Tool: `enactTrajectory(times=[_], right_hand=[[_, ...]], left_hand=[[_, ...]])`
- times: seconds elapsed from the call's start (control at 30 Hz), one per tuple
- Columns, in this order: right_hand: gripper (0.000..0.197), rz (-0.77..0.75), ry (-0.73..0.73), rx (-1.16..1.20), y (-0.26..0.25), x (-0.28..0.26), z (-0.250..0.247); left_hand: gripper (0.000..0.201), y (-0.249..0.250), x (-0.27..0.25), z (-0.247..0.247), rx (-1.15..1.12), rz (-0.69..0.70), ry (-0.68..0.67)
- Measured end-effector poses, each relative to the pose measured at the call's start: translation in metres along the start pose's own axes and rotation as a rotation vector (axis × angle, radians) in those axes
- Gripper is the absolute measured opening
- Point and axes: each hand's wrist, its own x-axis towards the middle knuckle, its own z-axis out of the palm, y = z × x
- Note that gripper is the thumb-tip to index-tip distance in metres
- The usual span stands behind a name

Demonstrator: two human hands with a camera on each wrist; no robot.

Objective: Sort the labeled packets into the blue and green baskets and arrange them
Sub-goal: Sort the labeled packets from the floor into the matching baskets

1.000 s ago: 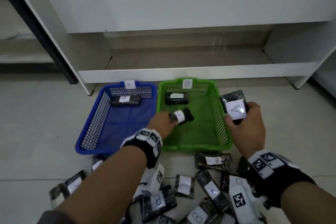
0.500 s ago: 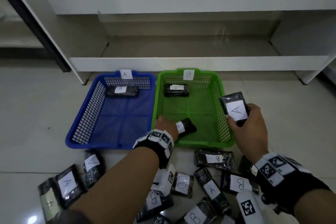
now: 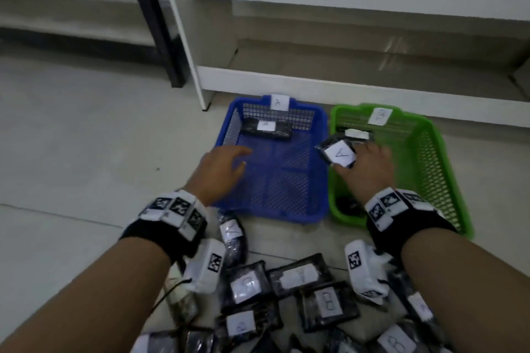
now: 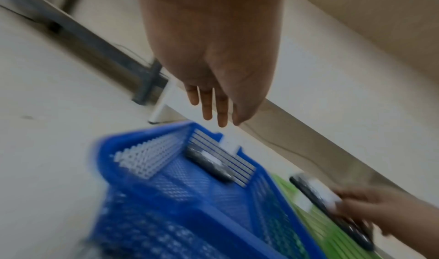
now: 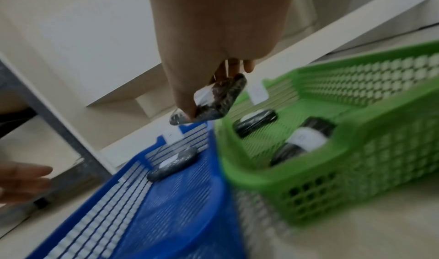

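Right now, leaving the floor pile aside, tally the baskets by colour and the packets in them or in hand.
blue basket: 1
green basket: 1
packet in blue: 1
packets in green, far packet and near packet: 2
A-labelled packet gripped by the right hand: 1
Total: 6

Dim, flat indoor light; wrist views motion-blurred (perhaps also defocused).

Glossy moulded plastic mesh is seen in the blue basket (image 3: 275, 180); beside it, the green basket (image 3: 427, 169); paper labels.
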Motion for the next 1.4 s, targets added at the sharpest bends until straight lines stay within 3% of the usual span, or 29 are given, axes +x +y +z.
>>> enactTrajectory(times=[0.13,0.27,0.3,0.43,0.6,0.67,0.8,0.87,0.93,1.0,1.13,1.23,1.3,1.4], right_hand=[[0.057,-0.139,-0.147,0.001,-0.073,-0.012,0.039],[0.066,-0.111,-0.395,-0.010,-0.109,-0.013,0.063],[0.065,-0.092,-0.447,0.003,-0.111,-0.012,0.067],[0.029,-0.102,-0.600,-0.169,-0.113,-0.011,0.081],[0.030,-0.007,-0.656,-0.050,-0.112,-0.014,0.071],[0.030,0.010,-0.505,0.090,-0.116,-0.023,0.061],[0.014,-0.042,0.196,0.409,-0.145,-0.080,0.045],[0.008,-0.050,0.286,0.585,-0.166,-0.122,0.044],[0.006,-0.066,0.197,0.640,-0.177,-0.156,0.058],[0.010,-0.085,0.083,0.520,-0.176,-0.177,0.082],[0.041,0.020,-0.158,0.183,-0.168,-0.190,0.114],[0.071,0.117,-0.339,0.122,-0.163,-0.188,0.123],[0.078,0.122,-0.401,0.102,-0.162,-0.183,0.125],[0.078,0.152,-0.414,0.174,-0.162,-0.174,0.124]], left_hand=[[0.030,-0.093,-0.040,-0.038,0.083,-0.157,0.090],[0.028,-0.150,-0.080,-0.039,0.068,-0.285,0.076],[0.028,-0.155,-0.087,-0.034,0.064,-0.289,0.040],[0.033,-0.160,-0.106,-0.010,-0.002,-0.295,-0.172],[0.073,-0.148,-0.107,0.015,0.075,-0.242,-0.491],[0.085,-0.141,-0.106,0.022,0.161,-0.207,-0.594],[0.083,-0.131,-0.100,0.030,0.266,-0.182,-0.601],[0.080,-0.126,-0.098,0.032,0.262,-0.209,-0.571],[0.075,-0.123,-0.098,0.031,0.218,-0.244,-0.540],[0.073,-0.121,-0.099,0.028,0.136,-0.282,-0.542],[0.063,-0.118,-0.102,0.017,-0.095,-0.359,-0.521],[0.065,-0.116,-0.100,0.001,-0.242,-0.431,-0.408],[0.062,-0.113,-0.099,-0.011,-0.334,-0.483,-0.337],[0.036,-0.107,-0.100,-0.026,-0.490,-0.552,-0.315]])
